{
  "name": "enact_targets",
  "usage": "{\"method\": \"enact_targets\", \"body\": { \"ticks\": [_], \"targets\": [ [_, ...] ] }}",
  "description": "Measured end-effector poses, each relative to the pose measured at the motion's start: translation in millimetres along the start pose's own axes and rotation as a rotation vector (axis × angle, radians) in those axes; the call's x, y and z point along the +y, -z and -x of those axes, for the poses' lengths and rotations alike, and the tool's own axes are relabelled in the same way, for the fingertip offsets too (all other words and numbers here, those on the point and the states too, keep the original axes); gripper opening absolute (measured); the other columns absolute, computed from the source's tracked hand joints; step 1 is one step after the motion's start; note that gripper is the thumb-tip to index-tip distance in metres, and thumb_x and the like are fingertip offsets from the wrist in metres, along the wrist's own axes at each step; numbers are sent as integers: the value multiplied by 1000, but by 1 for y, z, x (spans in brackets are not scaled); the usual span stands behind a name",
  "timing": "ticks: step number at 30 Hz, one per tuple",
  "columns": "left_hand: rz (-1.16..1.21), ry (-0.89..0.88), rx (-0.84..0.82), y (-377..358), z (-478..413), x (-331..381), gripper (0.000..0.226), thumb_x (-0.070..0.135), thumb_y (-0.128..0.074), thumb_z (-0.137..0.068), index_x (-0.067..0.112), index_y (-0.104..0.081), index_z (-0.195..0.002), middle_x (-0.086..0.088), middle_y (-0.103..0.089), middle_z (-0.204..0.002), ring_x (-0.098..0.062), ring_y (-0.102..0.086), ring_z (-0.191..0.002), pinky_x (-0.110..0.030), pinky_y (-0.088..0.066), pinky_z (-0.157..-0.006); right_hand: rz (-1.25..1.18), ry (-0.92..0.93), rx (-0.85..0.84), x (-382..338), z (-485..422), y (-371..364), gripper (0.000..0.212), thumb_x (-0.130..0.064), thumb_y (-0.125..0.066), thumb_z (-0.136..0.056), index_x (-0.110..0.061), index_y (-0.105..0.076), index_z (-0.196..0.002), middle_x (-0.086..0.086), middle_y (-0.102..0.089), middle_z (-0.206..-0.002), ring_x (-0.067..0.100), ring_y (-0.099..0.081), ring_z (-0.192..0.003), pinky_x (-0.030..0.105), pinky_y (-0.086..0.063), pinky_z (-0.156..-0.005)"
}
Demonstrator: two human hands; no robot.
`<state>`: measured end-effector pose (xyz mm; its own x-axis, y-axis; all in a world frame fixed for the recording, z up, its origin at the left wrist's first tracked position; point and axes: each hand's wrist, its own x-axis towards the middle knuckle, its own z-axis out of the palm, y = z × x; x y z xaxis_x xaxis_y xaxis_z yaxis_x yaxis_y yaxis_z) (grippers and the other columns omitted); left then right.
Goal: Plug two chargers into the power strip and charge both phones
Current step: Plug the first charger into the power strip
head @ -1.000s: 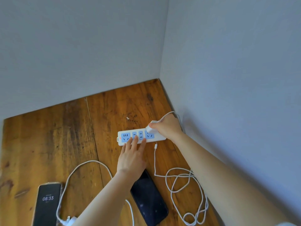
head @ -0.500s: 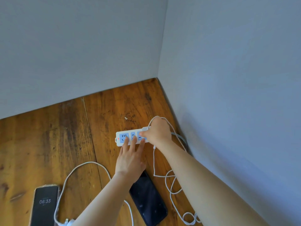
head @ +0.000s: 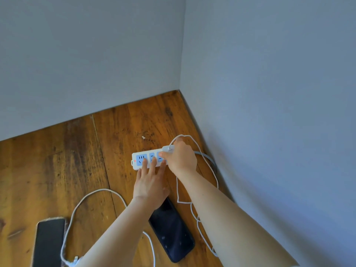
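Note:
A white power strip (head: 137,165) with blue sockets lies on the wooden table near the corner. My left hand (head: 150,185) rests flat, fingertips pressing on the strip's front edge. My right hand (head: 181,158) is closed around a white charger (head: 168,148) at the strip's right end; its white cable (head: 198,214) loops over my hand and down the table. A dark phone (head: 173,230) lies face up below my left wrist. A second phone (head: 49,243), screen dark, lies at the lower left. A second white cable (head: 84,199) arcs between the phones to a charger (head: 74,261) at the bottom edge.
Grey walls meet in a corner just behind and to the right of the strip. The strip's own grey cord (head: 209,158) runs along the right wall. Bare wooden tabletop (head: 57,160) spreads to the left.
My right hand moved the charger along the strip and now holds it over the right end. The lower left phone's lit screen has gone dark. My left hand stayed on the strip.

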<state>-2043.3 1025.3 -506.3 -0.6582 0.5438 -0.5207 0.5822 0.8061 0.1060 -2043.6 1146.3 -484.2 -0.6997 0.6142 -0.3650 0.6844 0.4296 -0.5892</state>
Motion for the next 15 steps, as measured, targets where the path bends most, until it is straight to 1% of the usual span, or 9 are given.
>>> {"method": "enact_targets", "body": {
  "ticks": [2, 4, 6, 7, 8, 9, 10, 12, 15],
  "targets": [
    [31, 5, 9, -1, 4, 3, 80, 45, -46, -92, 26, 3, -152, -9, 3, -162, -35, 10, -146, -49, -6, -118, -88, 43, 26, 13, 11, -5, 46, -38, -71, -81, -15, -50, -115, 6, -65, -113, 21, -64, -99, 32, -59, -71],
    [106, 33, 80, -6, 14, 7, 75, 40, -43, -94, 23, 0, -153, -10, 0, -162, -32, 8, -147, -47, -4, -118, -184, 62, 72, 34, 27, -11, 45, -36, -71, -81, -18, -49, -117, 0, -60, -118, 14, -57, -106, 27, -56, -77],
    [175, 58, 159, -16, 27, 13, 69, 32, -39, -96, 19, -3, -153, -9, -3, -162, -29, 4, -148, -44, -3, -118, -198, -16, 160, 58, 42, -19, 38, -37, -67, -85, -20, -52, -115, -3, -59, -115, 11, -55, -105, 19, -49, -75],
    [197, 65, 177, -23, 34, 15, 67, 29, -37, -96, 17, -4, -152, -9, -4, -162, -29, 2, -148, -43, -3, -118, -202, -99, 181, 68, 47, -22, 33, -36, -64, -87, -19, -54, -113, -2, -60, -113, 12, -56, -103, 18, -45, -72],
    [215, 74, 176, -29, 41, 17, 65, 28, -35, -96, 16, -5, -152, -9, -5, -161, -29, 1, -148, -42, -3, -118, -218, -184, 168, 76, 52, -27, 29, -36, -62, -88, -19, -55, -110, 0, -61, -110, 14, -58, -100, 18, -43, -70],
    [231, 88, 162, -35, 47, 19, 63, 29, -34, -97, 16, -5, -152, -10, -5, -161, -29, 0, -148, -41, -4, -118, -230, -244, 123, 81, 55, -31, 26, -37, -61, -89, -18, -56, -105, 1, -61, -108, 15, -59, -99, 19, -44, -69],
    [243, 103, 149, -41, 52, 19, 62, 31, -32, -98, 16, -6, -152, -10, -6, -161, -29, -1, -148, -41, -5, -119, -225, -262, 68, 84, 57, -34, 24, -39, -61, -88, -18, -57, -99, 2, -60, -106, 17, -59, -99, 21, -45, -70],
    [247, 127, 139, -48, 59, 21, 61, 33, -31, -99, 15, -8, -152, -12, -8, -161, -30, -4, -147, -41, -8, -119, -143, -204, 1, 85, 60, -36, 22, -39, -63, -86, -17, -59, -90, 2, -57, -105, 18, -55, -99, 28, -49, -76],
    [235, 146, 128, -56, 69, 24, 61, 35, -33, -98, 15, -11, -152, -12, -10, -160, -30, -6, -146, -41, -11, -119, 29, -90, -33, 85, 62, -33, 15, -26, -63, -88, -11, -64, -88, 6, -56, -107, 22, -53, -102, 37, -52, -85]
  ]
}}
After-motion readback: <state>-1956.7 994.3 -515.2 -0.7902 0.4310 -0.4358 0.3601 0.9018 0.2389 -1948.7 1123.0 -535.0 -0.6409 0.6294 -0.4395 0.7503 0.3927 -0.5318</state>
